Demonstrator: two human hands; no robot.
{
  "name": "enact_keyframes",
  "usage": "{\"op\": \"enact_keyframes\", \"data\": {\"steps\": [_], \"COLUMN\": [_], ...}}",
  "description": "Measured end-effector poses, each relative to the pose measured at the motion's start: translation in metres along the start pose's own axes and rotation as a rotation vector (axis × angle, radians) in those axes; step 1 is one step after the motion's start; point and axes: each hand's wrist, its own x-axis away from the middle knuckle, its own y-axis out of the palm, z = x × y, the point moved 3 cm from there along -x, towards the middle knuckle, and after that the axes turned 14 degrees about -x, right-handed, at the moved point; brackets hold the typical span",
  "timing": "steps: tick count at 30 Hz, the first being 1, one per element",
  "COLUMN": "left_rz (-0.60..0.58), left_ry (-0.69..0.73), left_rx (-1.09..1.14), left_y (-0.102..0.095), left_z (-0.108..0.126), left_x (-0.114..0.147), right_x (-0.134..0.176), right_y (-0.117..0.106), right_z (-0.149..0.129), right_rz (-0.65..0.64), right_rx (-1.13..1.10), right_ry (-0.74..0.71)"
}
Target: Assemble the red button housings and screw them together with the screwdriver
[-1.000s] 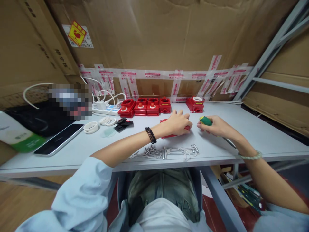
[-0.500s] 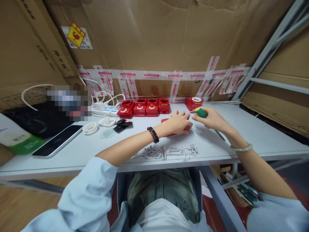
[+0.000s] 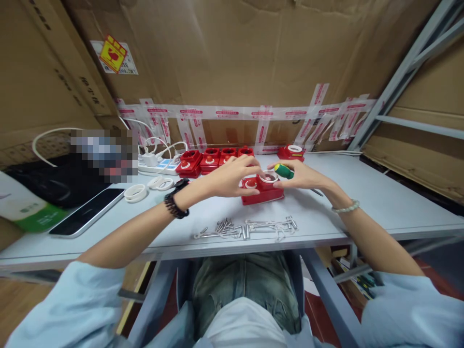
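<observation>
A red box (image 3: 266, 194) with a round knob and a white ring (image 3: 268, 177) on top stands on the table in front of me. Fingers apart, my left hand (image 3: 232, 178) reaches over its left end, around the knob; whether it touches is hard to tell. My right hand (image 3: 304, 175) is closed on a screwdriver (image 3: 284, 170) with a green and yellow handle, its shaft pointing away to the lower right. The right fingertips are close to the white ring. Nearer to me lie several screws (image 3: 225, 225) and metal pins with white string (image 3: 270, 225).
Several red boxes (image 3: 189, 164) line the back, with another red box (image 3: 291, 152) carrying a white ring to the right. On the left are loose white rings (image 3: 135, 192), a power strip (image 3: 165, 167) with cables and a phone (image 3: 87, 211). Cardboard walls enclose the table.
My left hand has lifted off the red box and moved left, uncovering its knob and white ring. The right hand with the screwdriver has shifted left, closer to the box.
</observation>
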Motion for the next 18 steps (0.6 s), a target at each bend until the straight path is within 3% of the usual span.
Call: {"op": "enact_keyframes", "data": {"steps": [3, 9, 14, 18], "left_rz": [0.029, 0.060, 0.078, 0.057], "left_ry": [-0.088, -0.245, -0.272, -0.273], "left_rx": [-0.009, 0.030, 0.049, 0.043], "left_y": [-0.009, 0.004, 0.022, 0.030], "left_z": [-0.021, -0.050, -0.058, -0.057], "left_x": [0.034, 0.080, 0.089, 0.087], "right_x": [-0.002, -0.002, -0.002, -0.017], "right_y": [0.004, -0.011, -0.025, -0.021], "right_z": [0.003, 0.019, 0.033, 0.037], "right_rz": [-0.074, 0.110, 0.338, 0.461], "right_rx": [0.048, 0.236, 0.540, 0.642], "right_ry": [-0.045, 0.021, 0.203, 0.283]}}
